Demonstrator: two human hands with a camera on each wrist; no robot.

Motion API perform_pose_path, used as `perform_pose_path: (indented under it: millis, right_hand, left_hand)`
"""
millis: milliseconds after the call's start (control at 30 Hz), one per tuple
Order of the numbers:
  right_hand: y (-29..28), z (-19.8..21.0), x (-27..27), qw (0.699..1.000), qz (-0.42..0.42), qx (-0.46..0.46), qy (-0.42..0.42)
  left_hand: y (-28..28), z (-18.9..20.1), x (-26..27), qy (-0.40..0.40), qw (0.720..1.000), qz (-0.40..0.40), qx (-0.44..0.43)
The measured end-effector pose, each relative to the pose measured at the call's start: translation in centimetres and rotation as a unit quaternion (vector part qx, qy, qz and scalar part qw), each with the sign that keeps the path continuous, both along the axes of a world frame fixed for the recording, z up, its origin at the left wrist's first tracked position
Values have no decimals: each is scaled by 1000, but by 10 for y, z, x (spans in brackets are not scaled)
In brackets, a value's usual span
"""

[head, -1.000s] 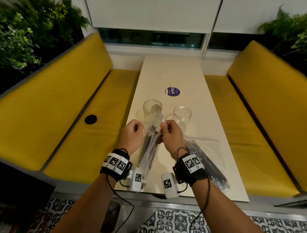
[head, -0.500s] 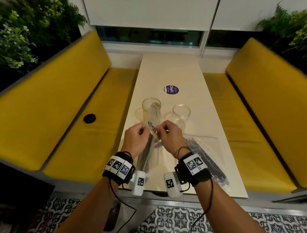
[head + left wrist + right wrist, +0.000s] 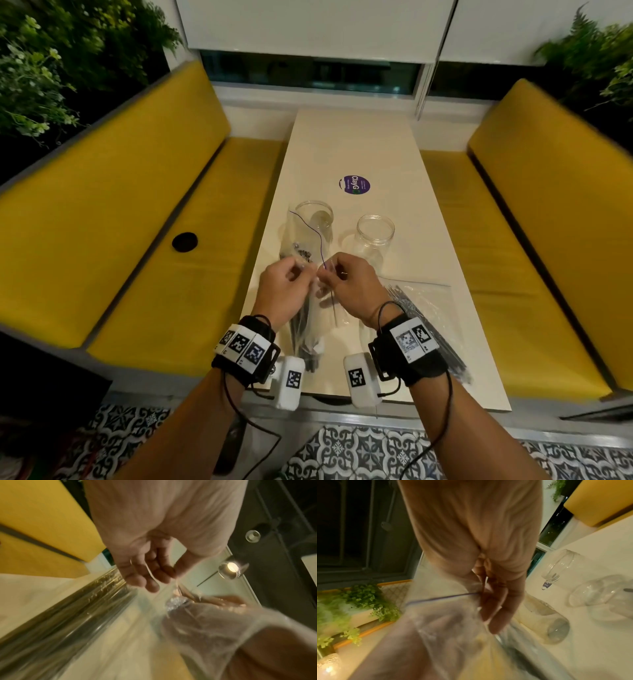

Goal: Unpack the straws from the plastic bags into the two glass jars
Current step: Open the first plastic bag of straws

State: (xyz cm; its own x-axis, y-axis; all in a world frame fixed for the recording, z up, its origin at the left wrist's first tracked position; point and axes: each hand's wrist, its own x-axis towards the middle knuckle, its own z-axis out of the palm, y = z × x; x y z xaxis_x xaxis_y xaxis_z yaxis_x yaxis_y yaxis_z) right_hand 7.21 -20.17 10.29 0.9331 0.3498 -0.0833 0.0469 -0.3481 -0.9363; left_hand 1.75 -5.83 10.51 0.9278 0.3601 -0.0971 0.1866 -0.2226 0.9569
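A clear plastic bag (image 3: 303,305) full of dark straws (image 3: 301,329) stands between my hands above the near table edge. My left hand (image 3: 286,286) pinches one side of its mouth, and my right hand (image 3: 346,286) pinches the other side by the purple zip strip (image 3: 313,236). The left wrist view shows the left hand (image 3: 150,574) on the film beside the straws (image 3: 68,615). In the right wrist view the right hand (image 3: 494,599) grips the film at the strip. Two clear glass jars (image 3: 314,221) (image 3: 374,236) stand upright just beyond. A second bag of straws (image 3: 424,318) lies flat to the right.
The narrow white table (image 3: 356,144) runs away from me between two yellow benches (image 3: 113,212) (image 3: 555,212). A purple round sticker (image 3: 354,185) sits past the jars. Green plants (image 3: 41,61) fill both far corners, and the window is at the far end.
Both hands have drawn closer together at the bag's mouth. The purple zip strip now curls up and away to the left, with the bag's top spread toward the left jar.
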Motion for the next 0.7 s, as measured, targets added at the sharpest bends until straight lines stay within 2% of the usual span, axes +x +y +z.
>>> perform_pose_path:
  millis: [67,133,200,267,367,433,500,567,633,700]
  right_hand:
    - [-12,-1,7,999,-34,-8,-16]
    - [-28,-4,18,991,-134,-2,-16]
    - [-36,-9,28,978,-207,3,-12]
    - [-31,-8,28,984,-169,50,22]
    - [-28,-6,18,993,5,90,73]
    - [-29,-6,10,989,111,67,67]
    - [-27,-16,6,983,170,34,60]
    - [-17,-26,7,989,145,14,38]
    - [-9,-36,10,997,74,18,19]
    - [-8,-40,10,998,36,41,6]
  left_hand:
    - [13,-1,2,-12,998,60,-31]
    - [26,1,3,-40,989,111,-92]
    - [27,4,0,-57,986,95,-126]
    - [22,2,-3,-59,980,82,-172]
    - [15,2,0,-61,941,101,-316]
    - [14,4,1,-59,921,91,-373]
    - [14,7,0,-58,914,69,-395]
    - [12,10,-3,-52,910,36,-409]
    - [11,12,-6,-36,912,16,-409]
    - [12,11,-5,-32,934,62,-349]
